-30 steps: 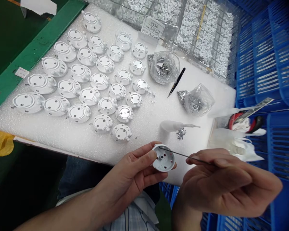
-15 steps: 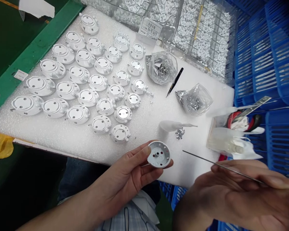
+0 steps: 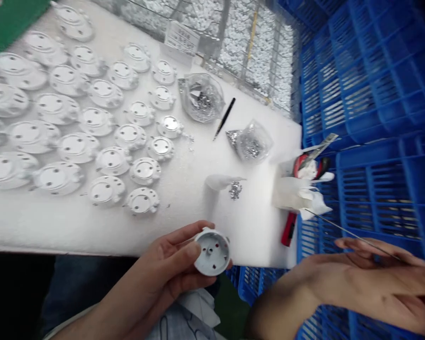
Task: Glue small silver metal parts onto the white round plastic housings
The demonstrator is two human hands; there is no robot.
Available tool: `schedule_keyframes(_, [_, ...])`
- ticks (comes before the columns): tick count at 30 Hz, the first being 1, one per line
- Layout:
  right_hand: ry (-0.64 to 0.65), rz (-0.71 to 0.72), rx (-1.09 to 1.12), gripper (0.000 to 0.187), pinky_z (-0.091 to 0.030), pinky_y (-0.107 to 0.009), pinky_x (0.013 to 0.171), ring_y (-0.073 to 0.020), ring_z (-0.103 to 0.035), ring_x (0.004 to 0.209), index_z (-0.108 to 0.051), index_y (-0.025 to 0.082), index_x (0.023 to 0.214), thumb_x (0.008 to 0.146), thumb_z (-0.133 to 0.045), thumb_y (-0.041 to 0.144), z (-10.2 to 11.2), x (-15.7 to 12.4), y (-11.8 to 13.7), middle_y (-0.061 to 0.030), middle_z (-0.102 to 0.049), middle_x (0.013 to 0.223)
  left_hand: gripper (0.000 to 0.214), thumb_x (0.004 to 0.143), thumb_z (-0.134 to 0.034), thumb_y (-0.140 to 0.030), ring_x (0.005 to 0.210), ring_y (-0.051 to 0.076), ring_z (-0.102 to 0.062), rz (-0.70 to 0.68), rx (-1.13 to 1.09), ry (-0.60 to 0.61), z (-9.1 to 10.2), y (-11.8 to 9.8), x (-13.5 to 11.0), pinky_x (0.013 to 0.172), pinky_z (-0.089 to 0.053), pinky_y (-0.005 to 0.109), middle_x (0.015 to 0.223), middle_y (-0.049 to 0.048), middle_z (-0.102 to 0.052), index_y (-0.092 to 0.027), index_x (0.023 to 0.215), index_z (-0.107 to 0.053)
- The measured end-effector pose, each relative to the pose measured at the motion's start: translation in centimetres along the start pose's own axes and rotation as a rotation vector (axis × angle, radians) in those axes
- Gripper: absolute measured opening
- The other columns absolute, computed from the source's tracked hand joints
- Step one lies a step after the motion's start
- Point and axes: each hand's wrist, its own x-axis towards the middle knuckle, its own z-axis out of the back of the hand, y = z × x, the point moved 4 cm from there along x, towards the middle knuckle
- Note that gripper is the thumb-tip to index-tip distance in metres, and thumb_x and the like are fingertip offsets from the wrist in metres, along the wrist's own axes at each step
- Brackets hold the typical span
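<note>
**White housing cupped in the left hand, steel rod along the right**

Head view: white plastic housing (image 3: 212,252) in the left hand (image 3: 163,259), hollow side up, central post and small holes showing. Fingers curled beneath it, thumb (image 3: 188,252) pressed against the rim. Off to the right of that grip, right hand (image 3: 370,288) low over blue plastic crates (image 3: 375,198), fingers loosely spread, thin steel rod (image 3: 354,234) lying along them; any pinch impossible to tell. Rod tip just beside a white plastic bag (image 3: 313,203). Beyond the left hand, rows of white housings (image 3: 106,190) on a white foam sheet (image 3: 184,236), a small heap of silver pieces (image 3: 235,190), black tweezers (image 3: 225,115), and two clear bags of silver pieces (image 3: 201,97) (image 3: 251,141).
</note>
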Motion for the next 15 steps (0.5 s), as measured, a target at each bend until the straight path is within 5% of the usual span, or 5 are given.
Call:
schedule_keyframes(5, [-0.086,0.104,-0.13,0.027,-0.048,-0.034,0.04,-0.0224,-0.066,0.062,-0.059,0.03,0.097,0.1,-0.05,0.055,-1.5,1.3,0.9,-0.0012,-0.058,0.076,0.044,0.072,-0.094,-0.031,0.095,0.025,-0.079,-0.078,0.164,-0.1,0.8,-0.1,0.1,0.077,-0.063,0.026,0.108,0.0091,-0.083,-0.02,0.112,-0.078])
schedule_keyframes(10, [-0.673,0.291,-0.133,0.021,-0.044,-0.032,0.041,-0.0151,-0.053,0.047,-0.056,0.027,0.081,0.1,-0.056,0.038,-2.5,0.3,1.2,0.0034,-0.048,0.064,0.037,0.075,-0.089,-0.033,0.103,0.029,-0.078,-0.238,0.406,-0.09,1.0,-0.4,0.2,0.093,-0.061,0.035,0.112,0.0089,-0.083,-0.021,0.109,-0.082])
schedule_keyframes(12, [-0.522,0.22,-0.142,0.02,-0.048,-0.034,0.044,-0.0177,-0.059,0.052,-0.06,0.026,0.085,0.098,-0.057,0.042,-3.2,0.8,0.8,0.0017,-0.053,0.067,0.035,0.075,-0.088,-0.035,0.1,0.027,-0.078,-0.272,0.516,-0.068,1.0,-0.4,0.2,0.088,-0.062,0.03,0.108,0.0061,-0.084,-0.024,0.108,-0.083])
schedule_keyframes(15, [-0.067,0.077,-0.095,0.028,-0.054,-0.038,0.048,-0.0244,-0.068,0.067,-0.065,0.025,0.098,0.096,-0.056,0.052,-4.6,1.3,0.2,-0.0033,-0.062,0.078,0.033,0.079,-0.084,-0.037,0.094,0.024,-0.079,-0.337,0.674,-0.019,1.1,-0.3,0.1,0.077,-0.061,0.023,0.104,0.0032,-0.084,-0.027,0.11,-0.083])
